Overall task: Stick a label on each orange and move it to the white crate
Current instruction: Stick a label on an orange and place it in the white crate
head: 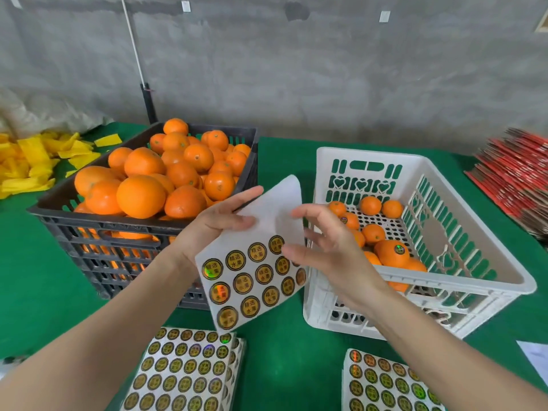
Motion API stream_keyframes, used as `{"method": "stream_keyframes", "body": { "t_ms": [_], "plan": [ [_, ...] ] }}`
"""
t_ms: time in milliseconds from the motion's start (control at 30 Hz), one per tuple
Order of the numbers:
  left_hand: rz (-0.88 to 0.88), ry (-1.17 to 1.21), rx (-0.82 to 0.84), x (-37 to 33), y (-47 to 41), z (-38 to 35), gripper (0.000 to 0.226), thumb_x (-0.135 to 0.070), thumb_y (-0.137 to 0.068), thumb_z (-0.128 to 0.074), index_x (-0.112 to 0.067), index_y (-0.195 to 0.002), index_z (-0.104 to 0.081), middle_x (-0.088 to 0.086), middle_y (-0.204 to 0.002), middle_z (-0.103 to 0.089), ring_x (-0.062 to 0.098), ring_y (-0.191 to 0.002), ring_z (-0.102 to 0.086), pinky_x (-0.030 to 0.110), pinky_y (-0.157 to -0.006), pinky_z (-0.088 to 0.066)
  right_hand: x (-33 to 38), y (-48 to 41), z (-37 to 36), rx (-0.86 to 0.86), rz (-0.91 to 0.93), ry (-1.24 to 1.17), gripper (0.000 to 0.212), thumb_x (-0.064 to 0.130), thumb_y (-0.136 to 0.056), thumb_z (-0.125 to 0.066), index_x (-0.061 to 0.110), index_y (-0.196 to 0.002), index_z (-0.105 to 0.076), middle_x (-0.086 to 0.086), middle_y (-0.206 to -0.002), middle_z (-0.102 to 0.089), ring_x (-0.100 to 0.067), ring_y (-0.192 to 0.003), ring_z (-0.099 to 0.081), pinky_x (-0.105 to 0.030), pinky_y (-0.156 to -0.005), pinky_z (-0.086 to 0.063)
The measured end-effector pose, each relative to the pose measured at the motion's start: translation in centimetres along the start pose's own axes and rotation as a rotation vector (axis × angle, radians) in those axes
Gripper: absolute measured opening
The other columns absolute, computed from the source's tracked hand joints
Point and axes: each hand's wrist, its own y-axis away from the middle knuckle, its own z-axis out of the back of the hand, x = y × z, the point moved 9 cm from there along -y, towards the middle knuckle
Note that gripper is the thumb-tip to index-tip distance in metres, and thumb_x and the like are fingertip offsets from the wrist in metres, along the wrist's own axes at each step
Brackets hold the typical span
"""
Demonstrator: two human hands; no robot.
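Note:
My left hand grips a white label sheet with its thumb on the front and its fingers behind; round gold labels cover the sheet's lower half. My right hand hovers at the sheet's right edge with its fingers spread and loosely bent, the thumb over the edge labels. I see no label in its fingers. The black crate on the left is heaped with unlabelled oranges. The white crate on the right holds several oranges, and one shows a label on top.
Two stacks of label sheets lie at the near edge, one under my left arm and one under my right. Yellow wrappers are piled far left, a red cardboard stack far right. A green cloth covers the table.

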Motion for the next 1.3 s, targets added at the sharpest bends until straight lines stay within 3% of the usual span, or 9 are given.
{"method": "stream_keyframes", "body": {
  "t_ms": [167, 367, 433, 533, 700, 833, 933, 1133, 1300],
  "plan": [
    [0.155, 0.026, 0.136, 2.4, 0.7, -1.4, 0.051, -0.007, -0.083, -0.046, 0.004, -0.133, -0.046, 0.030, -0.120, -0.056, 0.043, -0.099, -0.060, 0.051, -0.086, -0.049, -0.4, 0.6, -0.5, -0.082, 0.043, 0.061, 0.040, -0.001, -0.074, -0.074, 0.037, -0.087, -0.069, 0.014, -0.098, -0.069, -0.006, -0.095, -0.064, -0.028, -0.081, -0.054],
    [0.266, -0.006, 0.054, 3.2, 1.2, -0.3, 0.034, -0.014, -0.082, -0.046, -0.003, -0.091, -0.077, 0.020, -0.095, -0.072, 0.033, -0.080, -0.071, 0.040, -0.067, -0.059, 0.9, 1.3, -0.3, -0.172, 0.208, 0.392, 0.035, 0.011, -0.080, -0.074, 0.041, -0.094, -0.064, 0.007, -0.121, -0.057, 0.001, -0.117, -0.048, -0.029, -0.103, -0.040],
    [0.268, -0.050, -0.007, 3.1, 1.4, 0.3, 0.031, -0.013, -0.079, -0.049, 0.000, -0.096, -0.072, 0.021, -0.093, -0.072, 0.034, -0.077, -0.071, 0.039, -0.064, -0.059, 1.0, 1.6, -0.2, -0.207, 0.249, 0.508, 0.035, 0.015, -0.081, -0.072, 0.046, -0.093, -0.064, 0.006, -0.141, -0.040, -0.008, -0.135, -0.031, -0.031, -0.111, -0.028],
    [0.301, -0.116, -0.043, 3.4, 1.8, 0.6, 0.033, -0.014, -0.078, -0.051, 0.000, -0.106, -0.062, 0.022, -0.096, -0.071, 0.034, -0.080, -0.070, 0.039, -0.070, -0.058, 1.5, 2.0, 0.1, -0.262, 0.341, 0.640, 0.030, 0.012, -0.078, -0.075, 0.039, -0.089, -0.070, 0.009, -0.137, -0.037, -0.009, -0.133, -0.026, -0.015, -0.108, -0.015],
    [0.380, -0.167, -0.074, 4.4, 2.3, 0.9, 0.037, -0.014, -0.076, -0.051, 0.003, -0.107, -0.060, 0.021, -0.093, -0.072, 0.032, -0.076, -0.071, 0.039, -0.073, -0.053, 2.0, 2.9, -0.2, -0.315, 0.471, 0.721, 0.010, 0.012, -0.070, -0.082, 0.020, -0.073, -0.076, 0.000, -0.127, -0.045, -0.013, -0.126, -0.031, -0.019, -0.108, -0.019],
    [0.457, -0.143, -0.112, 5.9, 2.6, 1.8, 0.054, -0.011, -0.078, -0.051, 0.007, -0.129, -0.050, 0.030, -0.120, -0.061, 0.040, -0.097, -0.062, 0.049, -0.096, -0.046, 2.3, 3.6, -1.2, -0.273, 0.538, 0.782, 0.010, 0.006, -0.071, -0.080, 0.013, -0.068, -0.073, -0.007, -0.128, -0.046, -0.026, -0.129, -0.033, -0.037, -0.111, -0.022],
    [0.488, -0.126, 0.026, 7.5, 2.9, 1.3, 0.041, -0.007, -0.084, -0.048, 0.004, -0.122, -0.055, 0.027, -0.111, -0.066, 0.037, -0.092, -0.068, 0.045, -0.081, -0.057, 1.9, 3.6, -1.0, -0.212, 0.467, 0.601, 0.011, 0.004, -0.075, -0.075, 0.013, -0.072, -0.069, 0.001, -0.120, -0.054, -0.017, -0.117, -0.050, -0.029, -0.103, -0.035],
    [0.639, -0.615, 0.092, 14.5, 3.3, 5.4, 0.023, -0.010, -0.091, -0.058, -0.002, -0.113, -0.061, 0.013, -0.103, -0.072, 0.029, -0.095, -0.070, 0.038, -0.081, -0.057, -1.3, 1.6, 0.1, -0.188, 0.026, 0.229, 0.020, 0.005, -0.082, -0.068, 0.023, -0.075, -0.065, 0.004, -0.076, -0.070, -0.013, -0.076, -0.064, -0.024, -0.073, -0.053],
    [0.479, -1.443, 0.208, 17.1, 1.1, 6.3, 0.024, -0.034, -0.087, -0.067, -0.017, -0.102, -0.059, 0.003, -0.108, -0.065, 0.024, -0.100, -0.061, 0.019, -0.074, -0.044, -3.1, 1.2, -1.1, -0.121, -0.073, 0.254, 0.018, 0.005, -0.085, -0.066, 0.021, -0.077, -0.064, -0.001, -0.069, -0.069, -0.029, -0.076, -0.067, -0.038, -0.074, -0.056]
  ]
}}
